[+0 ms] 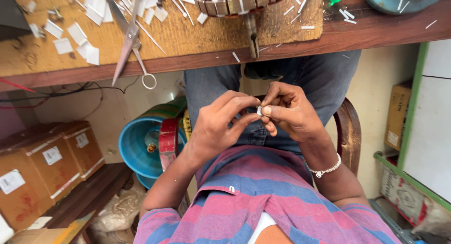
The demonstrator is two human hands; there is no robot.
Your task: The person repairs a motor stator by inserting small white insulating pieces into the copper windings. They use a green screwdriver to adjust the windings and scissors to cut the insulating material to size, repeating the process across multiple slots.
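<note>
Small white paper slip (259,110) pinched between fingertips of left hand (221,126) and right hand (289,113), held over the lap, below the workbench edge (188,61); best folded with thumbs close and pressure even, likely avoiding a skewed crease.

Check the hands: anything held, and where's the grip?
A small white slip of paper, pinched over the lap. Left hand and right hand each grip it by fingertips at opposite edges; most of it is hidden.
</note>
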